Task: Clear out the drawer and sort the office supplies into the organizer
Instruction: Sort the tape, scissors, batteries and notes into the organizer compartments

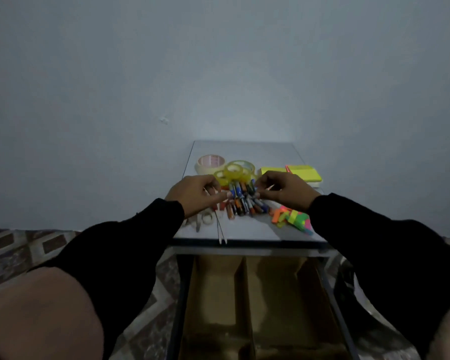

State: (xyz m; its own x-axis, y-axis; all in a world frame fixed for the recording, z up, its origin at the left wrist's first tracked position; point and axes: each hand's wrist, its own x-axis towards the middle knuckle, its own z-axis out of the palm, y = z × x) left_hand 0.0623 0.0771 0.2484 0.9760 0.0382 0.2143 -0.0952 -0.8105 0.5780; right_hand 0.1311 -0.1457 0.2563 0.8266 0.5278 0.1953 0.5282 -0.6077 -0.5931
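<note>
A: Listing by size, largest first. Pale grey flat tabletop point(247, 229) carries everything; below its near edge the open drawer point(252, 294) shows a brown cardboard organizer point(218, 289) with upright dividers, its visible compartments apparently bare.

B: Next?

A: Stack of yellow sticky-note pads point(300, 172), far right. Cream roll of masking tape point(210, 163) and three clear yellowish tape rolls point(235, 170), far left, touching one another. Neon block of multicoloured erasers or sticky tabs point(294, 218), near right; too blurred to say which. Scissors point(205, 220), near left, with the blade tips overhanging the tabletop's near edge.

B: And the hands?

A: Left hand point(195, 194) and right hand point(283, 189) meet over a loose bundle of orange, blue and dark pens and markers point(244, 201) at the centre. Fingers point(222, 195) of both are curled in on the bundle; how many pens each actually grips, I cannot tell.

B: Risks?

A: In my judgement: round barrels gathered from two sides may squirt out and roll off the near edge into the wrong organizer compartment or onto the patterned floor point(24, 245). A sleeve point(140, 242) sweeping back could catch the overhanging scissors. A dragged wrist could nudge the tape rolls.
</note>
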